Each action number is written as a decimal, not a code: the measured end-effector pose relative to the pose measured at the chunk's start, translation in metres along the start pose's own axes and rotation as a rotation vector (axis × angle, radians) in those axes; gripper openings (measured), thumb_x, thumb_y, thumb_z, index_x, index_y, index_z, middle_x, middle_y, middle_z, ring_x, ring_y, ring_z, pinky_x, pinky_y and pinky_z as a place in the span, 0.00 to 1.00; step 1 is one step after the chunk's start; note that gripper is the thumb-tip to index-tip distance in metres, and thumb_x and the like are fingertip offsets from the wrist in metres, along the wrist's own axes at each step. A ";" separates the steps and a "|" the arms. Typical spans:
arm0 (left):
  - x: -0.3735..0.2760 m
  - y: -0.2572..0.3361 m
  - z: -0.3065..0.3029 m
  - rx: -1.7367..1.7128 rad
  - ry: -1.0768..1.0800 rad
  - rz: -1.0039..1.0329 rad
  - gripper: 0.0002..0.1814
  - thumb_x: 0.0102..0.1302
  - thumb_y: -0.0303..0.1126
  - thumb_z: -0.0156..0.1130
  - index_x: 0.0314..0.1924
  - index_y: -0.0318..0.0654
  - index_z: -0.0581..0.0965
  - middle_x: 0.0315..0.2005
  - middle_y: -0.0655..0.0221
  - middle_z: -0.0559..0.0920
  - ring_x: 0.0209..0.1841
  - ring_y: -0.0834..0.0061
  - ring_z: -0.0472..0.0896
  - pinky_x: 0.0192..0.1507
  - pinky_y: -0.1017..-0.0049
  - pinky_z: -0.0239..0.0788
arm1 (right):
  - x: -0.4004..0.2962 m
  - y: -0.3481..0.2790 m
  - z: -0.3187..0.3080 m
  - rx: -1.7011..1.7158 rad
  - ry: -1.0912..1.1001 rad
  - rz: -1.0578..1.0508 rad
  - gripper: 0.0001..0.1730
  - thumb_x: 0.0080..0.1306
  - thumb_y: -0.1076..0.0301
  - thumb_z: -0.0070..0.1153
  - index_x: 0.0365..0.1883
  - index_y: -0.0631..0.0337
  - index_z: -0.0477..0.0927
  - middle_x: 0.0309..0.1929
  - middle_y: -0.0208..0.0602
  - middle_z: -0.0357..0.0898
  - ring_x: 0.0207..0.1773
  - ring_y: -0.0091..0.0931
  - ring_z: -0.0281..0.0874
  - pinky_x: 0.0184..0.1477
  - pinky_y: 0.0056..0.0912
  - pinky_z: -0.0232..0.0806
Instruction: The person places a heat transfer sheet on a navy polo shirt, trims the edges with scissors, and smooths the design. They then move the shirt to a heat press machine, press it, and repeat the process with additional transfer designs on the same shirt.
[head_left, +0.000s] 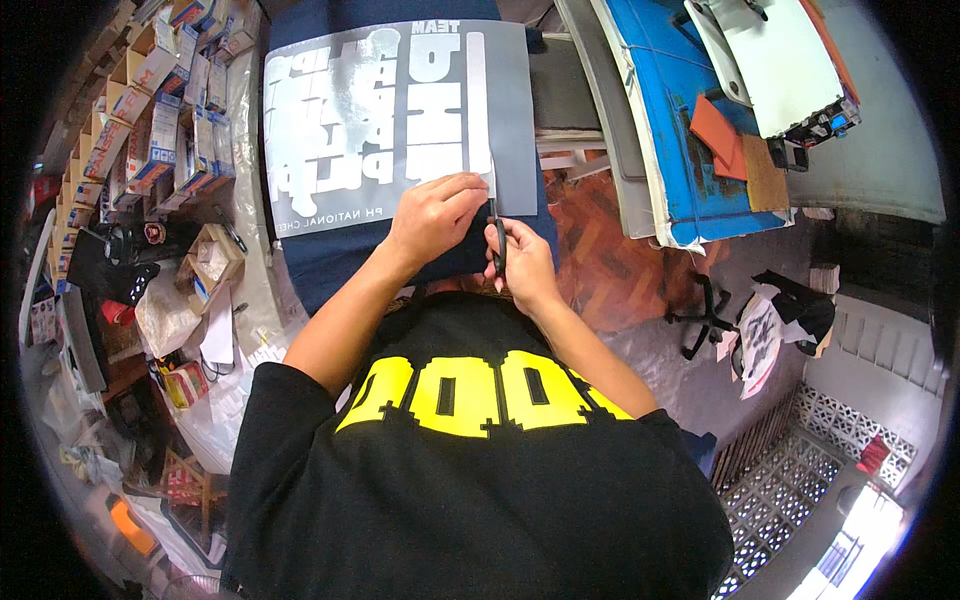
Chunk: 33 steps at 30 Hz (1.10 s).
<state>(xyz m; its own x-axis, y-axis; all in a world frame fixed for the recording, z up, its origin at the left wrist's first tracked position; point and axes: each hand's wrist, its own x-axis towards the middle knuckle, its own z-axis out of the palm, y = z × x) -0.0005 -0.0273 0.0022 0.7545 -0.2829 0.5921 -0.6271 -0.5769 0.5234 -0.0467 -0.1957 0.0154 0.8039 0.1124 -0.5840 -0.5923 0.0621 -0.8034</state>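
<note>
A translucent transfer film sheet (337, 196) with white mirrored lettering lies over dark blue cloth (330, 262) in front of me. My left hand (442, 210) pinches the sheet's near edge, beside the foot of a long white strip (478, 97) printed on it. Just to the right, my right hand (523, 262) holds black-handled scissors (500, 244). Their blades point away from me, at the film between the strip and the plain right-hand margin. Part of the blades is hidden by the film and my fingers, and how far apart they are I cannot tell.
Cardboard boxes (154, 135) are stacked at the left, beside a plastic-covered surface (247, 150) with an open small box (214, 259). At the right stands a flat press-like machine with a blue cover (660, 82), orange pieces (720, 139) on it. A wheeled chair base (705, 315) stands on the floor.
</note>
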 end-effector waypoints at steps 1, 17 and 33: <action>0.000 0.003 -0.002 -0.015 0.012 -0.006 0.06 0.55 0.24 0.66 0.34 0.37 0.81 0.38 0.65 0.85 0.42 0.64 0.86 0.42 0.69 0.79 | 0.004 -0.003 0.001 -0.012 0.007 -0.012 0.21 0.71 0.56 0.59 0.53 0.63 0.77 0.25 0.27 0.73 0.18 0.17 0.71 0.14 0.20 0.57; 0.003 0.025 -0.018 -0.038 0.087 0.019 0.07 0.53 0.22 0.66 0.34 0.36 0.81 0.38 0.64 0.85 0.41 0.64 0.86 0.41 0.69 0.79 | 0.042 -0.020 0.006 -0.064 0.047 -0.077 0.18 0.73 0.66 0.51 0.57 0.66 0.75 0.26 0.30 0.76 0.20 0.19 0.74 0.16 0.22 0.60; 0.002 0.037 -0.032 -0.044 0.122 0.055 0.07 0.51 0.20 0.67 0.32 0.33 0.80 0.36 0.63 0.85 0.41 0.63 0.86 0.42 0.69 0.79 | 0.063 -0.031 0.008 -0.065 0.056 -0.145 0.16 0.72 0.68 0.49 0.52 0.70 0.77 0.24 0.31 0.79 0.18 0.18 0.70 0.16 0.24 0.58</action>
<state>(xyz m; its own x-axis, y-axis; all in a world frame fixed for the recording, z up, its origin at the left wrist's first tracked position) -0.0284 -0.0243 0.0419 0.6913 -0.2162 0.6895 -0.6766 -0.5286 0.5126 0.0224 -0.1825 0.0046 0.8838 0.0512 -0.4651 -0.4661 0.0088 -0.8847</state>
